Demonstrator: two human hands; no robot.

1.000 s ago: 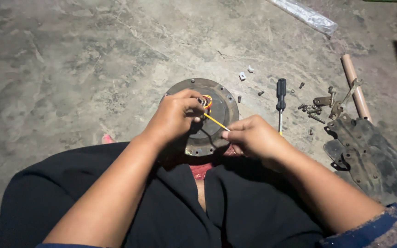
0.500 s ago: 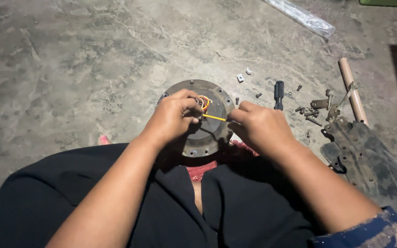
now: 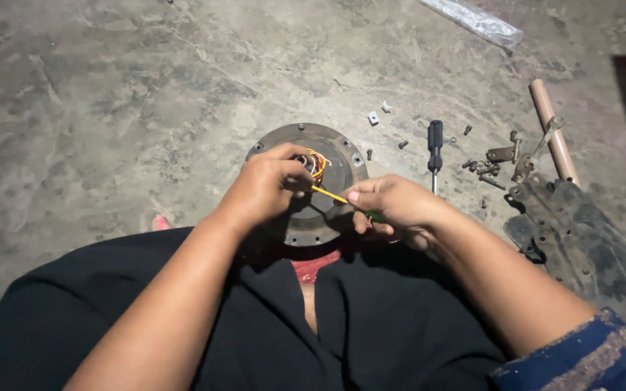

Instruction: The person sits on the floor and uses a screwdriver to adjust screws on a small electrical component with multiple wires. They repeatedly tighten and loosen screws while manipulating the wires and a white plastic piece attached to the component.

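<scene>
A round grey metal disc (image 3: 336, 148) with bolt holes round its rim lies on the concrete floor in front of my knees. A bundle of red, yellow and orange wires (image 3: 318, 164) comes out of its centre. My left hand (image 3: 266, 187) rests on the disc and pinches at the wire bundle. My right hand (image 3: 393, 205) grips a thin tool with a yellow shaft (image 3: 328, 194) and a green handle, its tip pointing into the wires beside my left fingers.
A black-handled screwdriver (image 3: 435, 152) lies right of the disc. Loose screws and small metal parts (image 3: 483, 168) are scattered further right, next to a wooden stick (image 3: 553, 134) and dark metal blades (image 3: 581, 239). A plastic-wrapped tube (image 3: 476, 22) lies at the top.
My right hand moved in toward the disc centre half a second ago and has now drawn slightly back and down. My left hand stays on the wires.
</scene>
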